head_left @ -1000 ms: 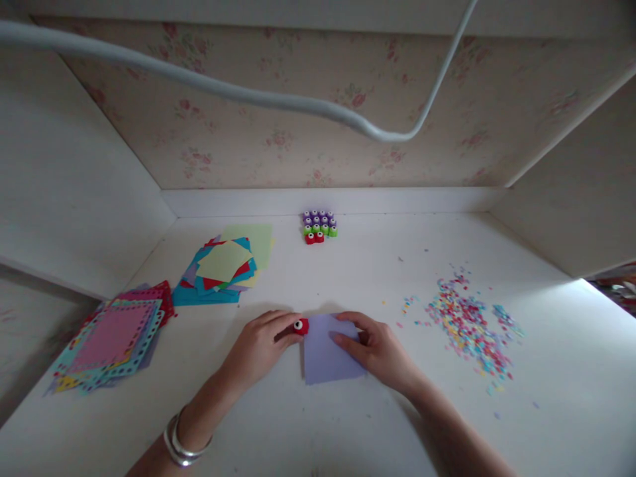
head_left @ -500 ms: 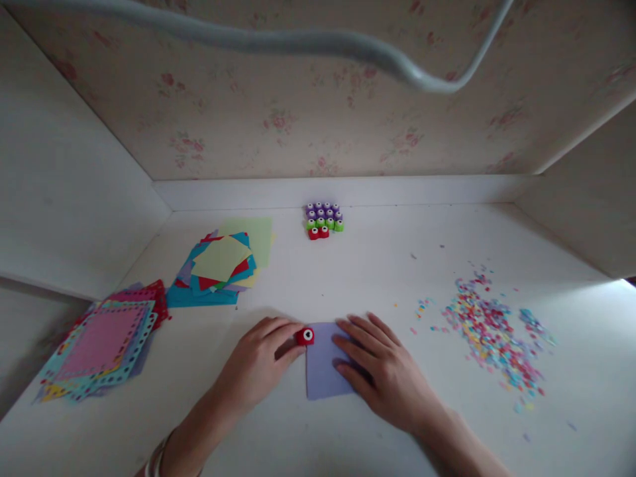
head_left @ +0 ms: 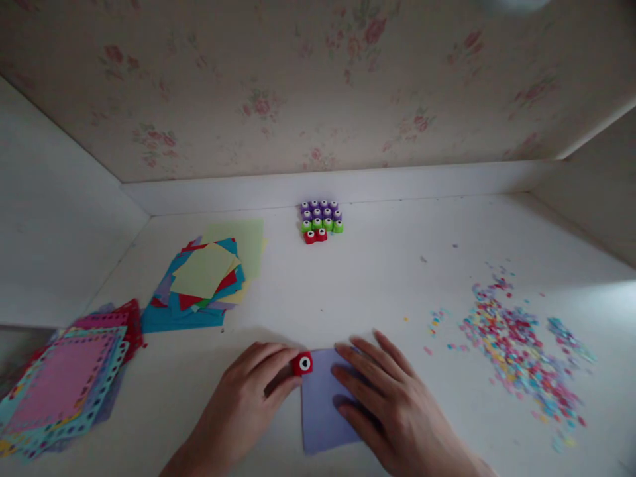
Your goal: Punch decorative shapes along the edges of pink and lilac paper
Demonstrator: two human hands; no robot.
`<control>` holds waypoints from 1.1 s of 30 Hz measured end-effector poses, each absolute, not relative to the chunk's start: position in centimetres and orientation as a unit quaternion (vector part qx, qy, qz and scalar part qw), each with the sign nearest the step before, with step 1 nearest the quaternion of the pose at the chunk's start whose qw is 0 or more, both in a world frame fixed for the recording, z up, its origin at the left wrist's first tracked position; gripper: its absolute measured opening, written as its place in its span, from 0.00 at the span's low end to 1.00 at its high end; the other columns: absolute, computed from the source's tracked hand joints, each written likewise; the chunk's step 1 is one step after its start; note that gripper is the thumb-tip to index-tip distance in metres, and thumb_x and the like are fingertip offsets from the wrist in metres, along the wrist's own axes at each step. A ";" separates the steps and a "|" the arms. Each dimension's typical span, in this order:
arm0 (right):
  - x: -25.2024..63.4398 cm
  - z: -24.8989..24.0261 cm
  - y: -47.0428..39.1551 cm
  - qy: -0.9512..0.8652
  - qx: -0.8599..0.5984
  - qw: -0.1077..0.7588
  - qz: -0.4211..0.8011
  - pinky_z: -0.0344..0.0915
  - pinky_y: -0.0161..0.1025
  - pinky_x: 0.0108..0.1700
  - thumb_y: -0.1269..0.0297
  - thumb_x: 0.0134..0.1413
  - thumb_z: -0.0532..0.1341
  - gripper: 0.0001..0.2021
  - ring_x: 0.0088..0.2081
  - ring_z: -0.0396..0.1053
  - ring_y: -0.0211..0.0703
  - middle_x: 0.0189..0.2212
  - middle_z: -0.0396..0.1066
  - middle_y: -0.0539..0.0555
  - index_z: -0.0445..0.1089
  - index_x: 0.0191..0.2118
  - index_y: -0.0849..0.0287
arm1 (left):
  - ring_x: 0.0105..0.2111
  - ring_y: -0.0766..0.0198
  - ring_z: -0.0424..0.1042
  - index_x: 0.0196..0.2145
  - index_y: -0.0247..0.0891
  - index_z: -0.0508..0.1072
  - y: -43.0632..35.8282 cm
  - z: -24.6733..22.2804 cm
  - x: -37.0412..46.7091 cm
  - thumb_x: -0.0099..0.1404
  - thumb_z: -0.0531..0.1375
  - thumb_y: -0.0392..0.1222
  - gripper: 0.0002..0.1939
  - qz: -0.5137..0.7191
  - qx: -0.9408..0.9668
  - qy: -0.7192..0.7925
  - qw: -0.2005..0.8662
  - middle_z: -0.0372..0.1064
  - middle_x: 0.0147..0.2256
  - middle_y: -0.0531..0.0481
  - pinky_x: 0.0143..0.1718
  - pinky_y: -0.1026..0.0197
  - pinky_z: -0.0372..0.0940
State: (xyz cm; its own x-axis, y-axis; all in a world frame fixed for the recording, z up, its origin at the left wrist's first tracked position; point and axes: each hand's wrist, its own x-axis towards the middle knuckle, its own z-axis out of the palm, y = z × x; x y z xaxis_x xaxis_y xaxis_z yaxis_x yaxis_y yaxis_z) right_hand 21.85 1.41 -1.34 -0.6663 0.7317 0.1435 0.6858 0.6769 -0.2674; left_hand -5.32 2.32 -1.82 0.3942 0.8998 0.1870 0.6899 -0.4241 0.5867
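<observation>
A small red punch point(head_left: 303, 363) with a white round button sits at the upper left corner of a purple paper sheet point(head_left: 322, 411). My left hand point(head_left: 248, 397) pinches this punch between thumb and fingers from its left side. Across the right part of the sheet lies my right hand point(head_left: 392, 397), palm down with fingers spread, covering that side of the paper.
Stacked coloured papers point(head_left: 203, 271) lie at the left, with hole-edged sheets point(head_left: 62, 377) nearer the front left. Purple, green and red punches point(head_left: 322, 215) stand in rows near the back ledge. Confetti point(head_left: 517, 338) is scattered at the right.
The camera view has shifted, so the table and hands appear lower and larger, and the white cable has nearly left the view. Both hands keep much the same hold on punch and paper.
</observation>
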 end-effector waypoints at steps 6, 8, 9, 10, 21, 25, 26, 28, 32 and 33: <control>21.7 -1.5 1.5 -0.905 -0.391 0.134 0.105 0.56 0.61 0.67 0.59 0.65 0.59 0.21 0.62 0.63 0.54 0.64 0.63 0.49 0.66 0.62 0.48 | 0.42 0.60 0.75 0.50 0.45 0.73 2.4 -2.1 -5.5 0.71 0.58 0.49 0.12 0.244 0.809 0.493 0.207 0.76 0.43 0.49 0.45 0.58 0.74; 21.7 -1.5 1.6 -0.902 -0.393 0.134 0.114 0.57 0.61 0.66 0.58 0.64 0.60 0.21 0.62 0.64 0.56 0.63 0.64 0.50 0.66 0.62 0.48 | 0.43 0.60 0.76 0.50 0.45 0.73 2.4 -2.1 -5.6 0.71 0.59 0.49 0.13 0.242 0.805 0.496 0.217 0.76 0.43 0.49 0.45 0.59 0.74; 21.7 -1.5 1.6 -0.902 -0.394 0.133 0.118 0.57 0.62 0.66 0.58 0.64 0.60 0.21 0.62 0.64 0.56 0.63 0.64 0.50 0.66 0.62 0.47 | 0.43 0.60 0.76 0.50 0.46 0.73 2.5 -2.0 -5.6 0.70 0.59 0.48 0.13 0.241 0.803 0.497 0.224 0.76 0.44 0.49 0.45 0.59 0.75; 21.7 -1.6 1.6 -0.901 -0.395 0.131 0.120 0.58 0.63 0.66 0.57 0.64 0.60 0.21 0.62 0.64 0.56 0.63 0.63 0.49 0.66 0.62 0.47 | 0.43 0.60 0.76 0.51 0.46 0.73 2.5 -1.9 -5.6 0.70 0.59 0.48 0.13 0.240 0.801 0.497 0.230 0.76 0.44 0.49 0.45 0.59 0.75; 21.7 -1.5 1.6 -0.903 -0.395 0.120 0.121 0.55 0.63 0.67 0.57 0.66 0.57 0.20 0.63 0.62 0.56 0.65 0.61 0.47 0.66 0.62 0.47 | 0.42 0.61 0.76 0.49 0.47 0.74 2.6 -1.9 -5.5 0.70 0.59 0.49 0.12 0.244 0.799 0.502 0.225 0.76 0.43 0.51 0.45 0.60 0.74; 21.8 -1.5 1.5 -0.903 -0.393 0.123 0.126 0.56 0.64 0.66 0.57 0.66 0.58 0.20 0.63 0.61 0.56 0.65 0.61 0.48 0.66 0.62 0.48 | 0.43 0.62 0.76 0.51 0.49 0.73 2.6 -1.8 -5.5 0.70 0.60 0.47 0.12 0.238 0.796 0.503 0.238 0.75 0.44 0.52 0.46 0.62 0.74; 21.8 -1.5 1.5 -0.902 -0.393 0.126 0.129 0.56 0.64 0.66 0.58 0.66 0.58 0.20 0.63 0.62 0.56 0.65 0.62 0.48 0.66 0.61 0.48 | 0.43 0.62 0.76 0.51 0.49 0.73 2.6 -1.8 -5.5 0.70 0.60 0.46 0.12 0.236 0.795 0.504 0.241 0.75 0.44 0.52 0.46 0.62 0.74; 21.7 -1.4 1.5 -0.898 -0.396 0.132 0.135 0.56 0.64 0.66 0.58 0.65 0.58 0.20 0.63 0.62 0.57 0.64 0.63 0.49 0.66 0.61 0.48 | 0.44 0.62 0.75 0.51 0.50 0.73 2.7 -1.6 -5.6 0.70 0.60 0.46 0.12 0.233 0.793 0.508 0.245 0.75 0.45 0.52 0.47 0.61 0.73; 21.6 -1.1 1.5 -0.895 -0.402 0.132 0.144 0.55 0.64 0.66 0.57 0.66 0.57 0.19 0.63 0.62 0.57 0.63 0.64 0.50 0.67 0.60 0.48 | 0.47 0.59 0.75 0.52 0.49 0.73 2.8 -0.9 -5.6 0.67 0.63 0.48 0.16 0.231 0.784 0.522 0.244 0.75 0.48 0.51 0.49 0.59 0.73; 21.5 -1.0 1.5 -0.893 -0.404 0.131 0.146 0.55 0.64 0.66 0.57 0.66 0.57 0.19 0.63 0.62 0.56 0.63 0.64 0.50 0.67 0.60 0.48 | 0.47 0.59 0.75 0.52 0.49 0.74 2.8 -0.7 -5.5 0.67 0.63 0.48 0.16 0.232 0.781 0.525 0.247 0.75 0.49 0.50 0.49 0.59 0.73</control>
